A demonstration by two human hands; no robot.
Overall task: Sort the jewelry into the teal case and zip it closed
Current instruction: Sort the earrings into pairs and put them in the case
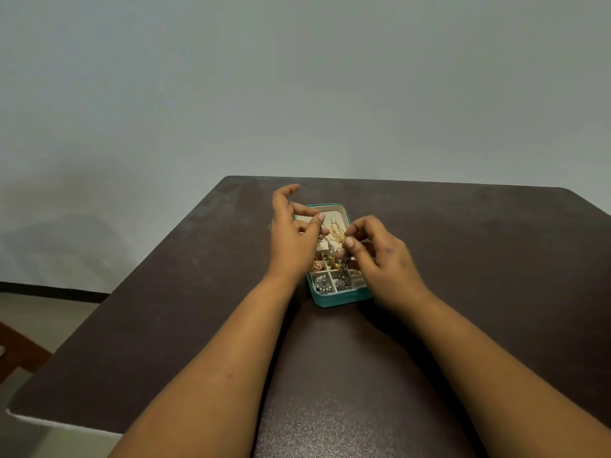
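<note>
Lying open on the dark brown table (463, 259), the teal case (340, 297) sits nearer the far edge than the near one, about midway between the left and right edges. Its long axis runs from the near edge toward the far edge, tipped slightly so the far end leans left; the lid (342, 211) folds back at the far end, the compartment tray at the near end. Silver earrings (322, 284) fill the nearest compartments, small gold pieces (318, 265) the ones behind, and a gold chain (338, 231) lies across the pale lining further back. The left hand (291, 239) hovers over the case's left side, thumb and a finger pinched on something small, likely the chain, the other fingers spread. The right hand (377, 256) is curled over the right side, fingertips pinching a small gold piece. Both forearms reach in from the near edge.
</note>
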